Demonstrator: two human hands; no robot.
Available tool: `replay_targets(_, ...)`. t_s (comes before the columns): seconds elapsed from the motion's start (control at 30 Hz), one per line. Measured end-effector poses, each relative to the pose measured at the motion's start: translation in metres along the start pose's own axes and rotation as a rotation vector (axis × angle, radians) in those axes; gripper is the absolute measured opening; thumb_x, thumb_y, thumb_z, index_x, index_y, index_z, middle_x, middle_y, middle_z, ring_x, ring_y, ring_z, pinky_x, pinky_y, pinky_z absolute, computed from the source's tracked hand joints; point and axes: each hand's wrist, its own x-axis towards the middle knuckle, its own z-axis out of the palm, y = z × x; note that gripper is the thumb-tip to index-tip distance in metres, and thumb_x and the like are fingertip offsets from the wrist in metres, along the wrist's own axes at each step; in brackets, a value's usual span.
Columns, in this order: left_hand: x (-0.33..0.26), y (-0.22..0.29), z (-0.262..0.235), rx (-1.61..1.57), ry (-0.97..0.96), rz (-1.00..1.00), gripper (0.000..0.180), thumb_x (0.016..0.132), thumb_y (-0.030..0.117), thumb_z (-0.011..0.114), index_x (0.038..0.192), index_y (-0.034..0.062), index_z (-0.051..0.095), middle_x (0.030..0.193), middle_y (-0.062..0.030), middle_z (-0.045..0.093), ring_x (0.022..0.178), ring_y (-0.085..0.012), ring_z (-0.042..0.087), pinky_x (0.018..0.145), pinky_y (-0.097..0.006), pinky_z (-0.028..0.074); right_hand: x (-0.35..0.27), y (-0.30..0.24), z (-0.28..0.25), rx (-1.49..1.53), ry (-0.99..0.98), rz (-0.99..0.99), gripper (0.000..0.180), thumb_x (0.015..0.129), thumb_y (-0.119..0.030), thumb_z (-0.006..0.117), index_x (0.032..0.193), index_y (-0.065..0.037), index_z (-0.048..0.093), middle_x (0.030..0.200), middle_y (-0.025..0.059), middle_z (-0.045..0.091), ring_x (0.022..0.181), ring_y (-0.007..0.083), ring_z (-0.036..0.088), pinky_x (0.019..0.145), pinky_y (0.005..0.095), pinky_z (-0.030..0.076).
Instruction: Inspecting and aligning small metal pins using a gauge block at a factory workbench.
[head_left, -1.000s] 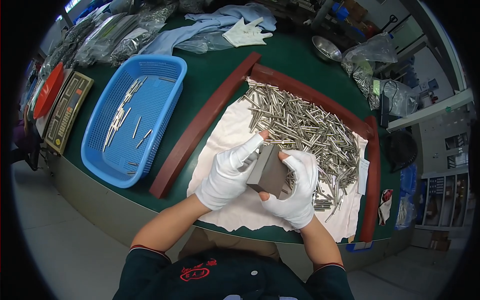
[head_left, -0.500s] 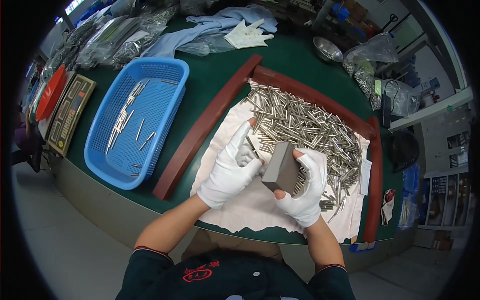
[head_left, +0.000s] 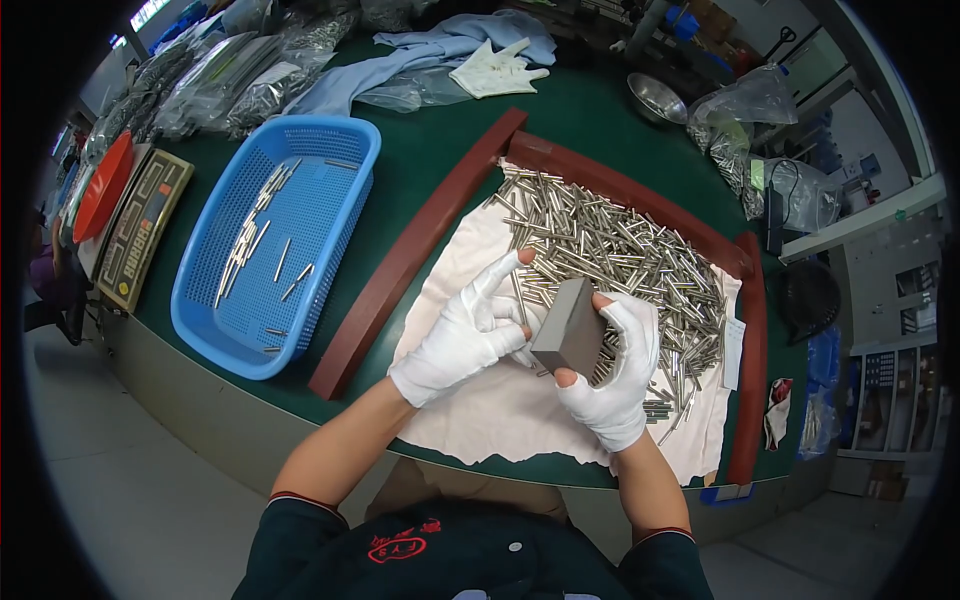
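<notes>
Both my hands wear white gloves with some bare fingertips. My right hand [head_left: 618, 375] grips a grey rectangular block [head_left: 572, 325], thumb on the near side and fingers on the far side. Beside the block's left edge is my left hand [head_left: 468, 335], its index finger stretched forward. A thin metal pin [head_left: 518, 297] stands between that index finger and the thumb, apparently held there; the lower fingers are partly hidden. Beyond both hands a heap of shiny metal pins [head_left: 625, 245] lies on a pale cloth [head_left: 480, 425].
Dark red wooden bars [head_left: 415, 255] border the cloth on the left, back and right. To the left stands a blue perforated basket [head_left: 190, 325] with several pins inside. A scale [head_left: 145, 235], a metal bowl [head_left: 657, 98], plastic bags [head_left: 745, 95] and a loose white glove [head_left: 498, 68] lie around the green table.
My left hand has shifted slightly right and its index finger has come down toward the pin, which now stands more upright. The block has tilted a little in my right hand.
</notes>
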Motion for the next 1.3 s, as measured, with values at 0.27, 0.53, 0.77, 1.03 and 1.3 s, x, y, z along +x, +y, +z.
replay_targets(0.27,0.001,0.005,0.006,-0.011,0.031,-0.014,0.074,0.083,-0.006,0.053,0.149,0.0107,0.023,0.097,-0.0047,0.060,0.090,-0.0075,0.056,0.083,-0.023,0.045,0.000,0.001,0.000,-0.027,-0.003,-0.026,0.064,0.064,-0.039,0.076,0.111,-0.002,0.053,0.104,0.0140,0.054,0.088,0.0291,0.051,0.078,0.0409,0.041)
replay_targets(0.53,0.000,0.001,0.005,-0.031,0.039,-0.028,0.072,0.084,-0.007,0.050,0.149,0.0096,0.024,0.095,-0.0033,0.059,0.085,-0.0055,0.055,0.079,-0.021,0.045,0.003,-0.003,0.001,-0.030,-0.009,-0.029,0.063,0.061,-0.033,0.077,0.110,-0.003,0.053,0.103,0.0132,0.055,0.087,0.0289,0.051,0.077,0.0407,0.041)
replay_targets(0.77,0.001,-0.010,0.011,0.070,0.118,0.070,0.073,0.083,-0.011,0.048,0.149,0.0083,0.023,0.076,0.0042,0.049,0.066,-0.0001,0.044,0.058,-0.016,0.037,0.003,-0.005,0.003,-0.042,-0.036,-0.019,0.062,0.061,-0.034,0.077,0.110,-0.003,0.054,0.101,0.0117,0.054,0.088,0.0284,0.051,0.078,0.0403,0.041)
replay_targets(1.03,-0.005,-0.011,0.008,0.414,0.082,0.121,0.092,0.066,-0.019,0.055,0.149,0.0101,0.028,0.088,0.0051,0.044,0.079,-0.0051,0.044,0.074,-0.017,0.039,0.003,-0.006,0.006,-0.046,-0.053,-0.031,0.065,0.061,-0.036,0.078,0.111,-0.003,0.054,0.101,0.0119,0.054,0.088,0.0288,0.051,0.078,0.0404,0.041)
replay_targets(1.3,-0.008,-0.007,0.013,0.347,0.087,0.181,0.087,0.071,-0.016,0.056,0.148,0.0120,0.030,0.093,0.0042,0.047,0.084,-0.0055,0.046,0.079,-0.018,0.038,0.002,-0.007,0.005,-0.006,-0.083,-0.062,0.066,0.061,-0.040,0.078,0.111,-0.003,0.054,0.102,0.0132,0.054,0.087,0.0299,0.052,0.076,0.0405,0.041)
